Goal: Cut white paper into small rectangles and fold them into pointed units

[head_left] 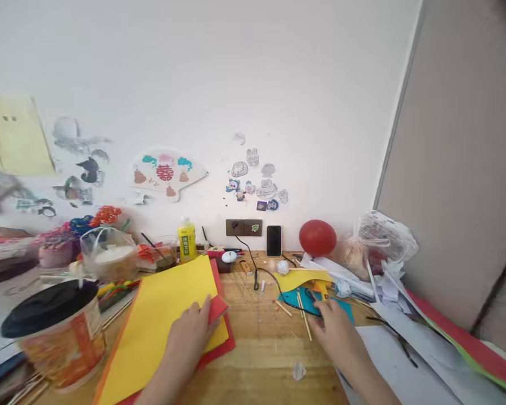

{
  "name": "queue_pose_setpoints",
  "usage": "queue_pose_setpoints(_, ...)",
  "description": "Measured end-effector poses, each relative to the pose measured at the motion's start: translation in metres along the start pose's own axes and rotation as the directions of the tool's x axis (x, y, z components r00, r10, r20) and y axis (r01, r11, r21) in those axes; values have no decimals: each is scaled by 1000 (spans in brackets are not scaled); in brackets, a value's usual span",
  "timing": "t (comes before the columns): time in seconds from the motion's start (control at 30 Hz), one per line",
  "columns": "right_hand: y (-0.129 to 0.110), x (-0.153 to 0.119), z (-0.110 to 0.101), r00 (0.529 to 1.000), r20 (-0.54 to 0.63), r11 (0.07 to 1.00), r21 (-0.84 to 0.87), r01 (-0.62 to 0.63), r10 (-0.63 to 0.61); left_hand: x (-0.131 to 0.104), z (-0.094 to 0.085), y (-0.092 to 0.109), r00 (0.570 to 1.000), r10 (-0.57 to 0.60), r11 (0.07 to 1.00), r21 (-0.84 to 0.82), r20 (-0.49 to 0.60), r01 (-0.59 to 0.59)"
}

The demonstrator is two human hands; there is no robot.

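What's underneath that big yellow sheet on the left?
Red paper sticks out past the right side of the yellow sheet, and an orange strip shows along its left edge. Whatever lies beneath its middle is covered, so I can't tell.

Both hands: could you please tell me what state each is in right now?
Left hand: closed on a small red piece, over the yellow paper.
Right hand: curled by the black cord; grip cannot be told.

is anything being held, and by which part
The left hand holds the small red paper by its left end, between thumb and fingers. The right hand is at the black cable; whether it grips anything cannot be told.
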State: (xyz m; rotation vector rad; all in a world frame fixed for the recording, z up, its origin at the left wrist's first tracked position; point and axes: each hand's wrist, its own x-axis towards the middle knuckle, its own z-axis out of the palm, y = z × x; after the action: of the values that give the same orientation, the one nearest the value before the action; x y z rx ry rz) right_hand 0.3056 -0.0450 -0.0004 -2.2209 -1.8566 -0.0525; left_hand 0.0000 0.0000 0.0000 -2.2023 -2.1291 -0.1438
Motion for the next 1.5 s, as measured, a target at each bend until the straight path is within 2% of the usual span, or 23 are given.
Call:
queue_pose_setpoints(0.13, 20, -1, 1, 997, 11, 996, -32, -80, 80, 1, -2, -10, 999, -29, 999, -34, 23, 30)
queue_pose_setpoints(0.23, 27, 0, 4, 993, 14, 993, -38, -113, 114, 6, -6, -12, 998, -27, 985, -171, 55, 36)
queue_pose_setpoints(0.37, 29, 3, 8, 993, 27, 993, -15, -117, 117, 14, -14, -19, 986, -21, 905, -415, 166, 89)
queue_pose_setpoints(0.5, 33, 6, 8, 991, 60, 993, 1, -118, 117, 20, -13, -36, 967, -4, 853, -503, 253, 135)
queue_pose_setpoints(0.57, 36, 7, 7, 989, 80, 992, -1, -125, 125, 24, -8, -44, 960, -25, 868, -471, 278, 159)
queue_pose_setpoints(0.67, 39, 6, 3, 982, 118, 989, -17, -146, 147, 29, 1, -50, 956, -98, 921, -339, 278, 193)
queue_pose_setpoints(0.77, 40, 3, -2, 972, 168, 987, -31, -158, 161, 28, 4, -50, 966, -162, 967, -164, 201, 196)
queue_pose_setpoints(0.87, 36, -1, -6, 967, 203, 988, -35, -152, 156, 21, 0, -47, 982, -170, 984, -32, 84, 173)
queue_pose_setpoints(1.03, 31, -4, -13, 967, 196, 986, -77, -147, 160, 15, -7, -36, 998, -66, 997, 45, -20, 67)
queue_pose_setpoints(1.23, 39, 1, -21, 969, 102, 967, -146, -209, 225, 12, -4, -19, 996, 76, 996, 52, -53, -73)
queue_pose_setpoints(1.5, 21, -11, -22, 945, 309, 994, -1, -112, 107, 13, 3, -13, 991, 126, 990, 63, -54, -123)
